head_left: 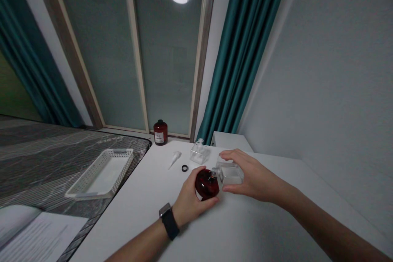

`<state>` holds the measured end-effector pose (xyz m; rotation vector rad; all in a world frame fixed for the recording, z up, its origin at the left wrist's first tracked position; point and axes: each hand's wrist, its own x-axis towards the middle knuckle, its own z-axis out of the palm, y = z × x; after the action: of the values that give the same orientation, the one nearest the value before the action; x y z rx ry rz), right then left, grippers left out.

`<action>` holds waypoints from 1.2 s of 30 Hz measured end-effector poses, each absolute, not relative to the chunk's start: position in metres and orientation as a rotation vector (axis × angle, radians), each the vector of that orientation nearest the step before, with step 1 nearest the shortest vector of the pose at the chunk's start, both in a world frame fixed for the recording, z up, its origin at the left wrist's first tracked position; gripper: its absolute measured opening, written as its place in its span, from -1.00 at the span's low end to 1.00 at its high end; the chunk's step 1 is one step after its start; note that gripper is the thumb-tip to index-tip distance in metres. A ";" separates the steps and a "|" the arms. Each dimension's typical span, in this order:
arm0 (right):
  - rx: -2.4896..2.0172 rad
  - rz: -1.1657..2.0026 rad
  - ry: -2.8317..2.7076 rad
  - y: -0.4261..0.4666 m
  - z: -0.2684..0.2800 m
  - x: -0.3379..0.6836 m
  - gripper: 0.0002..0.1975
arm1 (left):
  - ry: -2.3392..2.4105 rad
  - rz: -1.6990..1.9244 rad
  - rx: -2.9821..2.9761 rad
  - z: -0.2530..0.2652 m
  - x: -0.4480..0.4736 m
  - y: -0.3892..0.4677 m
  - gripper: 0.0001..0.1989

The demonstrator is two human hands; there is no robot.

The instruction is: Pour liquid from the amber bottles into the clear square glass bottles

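My left hand (192, 194), with a watch on its wrist, is wrapped round a dark red-brown bottle (207, 185) without a cap. A clear square glass bottle (232, 173) lies tilted on its side in my right hand (250, 174). Its neck meets the mouth of the brown bottle; whether liquid passes between them I cannot tell. Just beyond my hands, a second clear square bottle (199, 153) stands on the white table (144, 208). A black ring (184, 168) and a white pump nozzle (175, 158) lie to its left.
Another brown bottle (160, 133), labelled and with a black cap, stands at the table's far left corner. A white perforated basket (107, 156) and an open book (46, 233) rest on the dark surface at left. A white cabinet (231, 141) stands behind the table.
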<state>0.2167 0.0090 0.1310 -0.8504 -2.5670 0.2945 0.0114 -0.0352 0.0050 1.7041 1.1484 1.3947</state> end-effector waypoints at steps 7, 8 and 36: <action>-0.841 0.275 -2.587 0.009 0.133 0.215 -0.36 | 1.140 1.406 1.687 0.002 0.011 -0.035 -0.24; -0.836 0.276 -2.586 0.009 0.134 0.215 -0.36 | 1.137 1.406 1.689 0.002 0.011 -0.035 -0.24; -0.809 0.263 -2.624 0.011 0.138 0.215 -0.36 | 1.134 1.388 1.678 0.002 0.013 -0.035 -0.25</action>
<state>0.2146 0.0107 0.1375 -0.8091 -2.6237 0.2629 0.0129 -0.0354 0.0017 1.6783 1.1342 1.3875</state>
